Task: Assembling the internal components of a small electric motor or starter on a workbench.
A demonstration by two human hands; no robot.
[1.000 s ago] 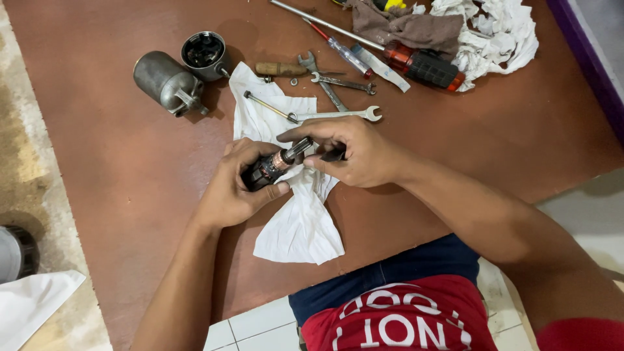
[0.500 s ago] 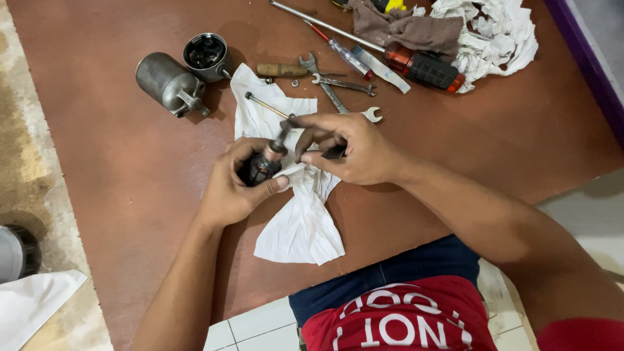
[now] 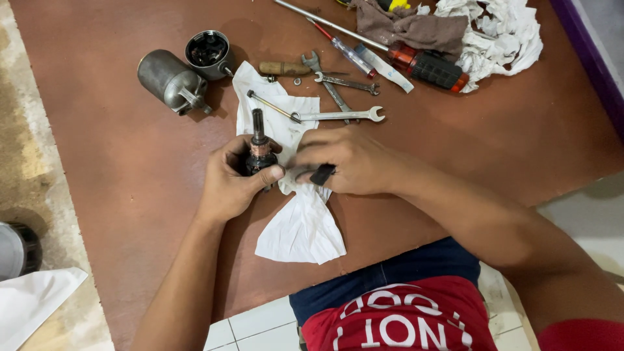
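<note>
My left hand [image 3: 235, 177] grips a dark motor armature [image 3: 259, 151] with a copper band, its shaft pointing up and away from me. My right hand [image 3: 348, 162] is just to its right, fingers curled around a small black part [image 3: 323, 174] and touching the white cloth [image 3: 300, 221] that lies under both hands on the brown floor mat [image 3: 130, 195].
A grey cylindrical motor housing [image 3: 170, 80] and a round end cap [image 3: 208, 53] lie at upper left. Wrenches [image 3: 341, 116], a wooden-handled tool [image 3: 285, 68], screwdrivers [image 3: 426, 65], a brown rag [image 3: 411, 27] and crumpled white cloth [image 3: 497, 32] are spread along the top.
The armature was held across between both hands; now my left hand alone holds it upright. My right hand has come off it with a small black part.
</note>
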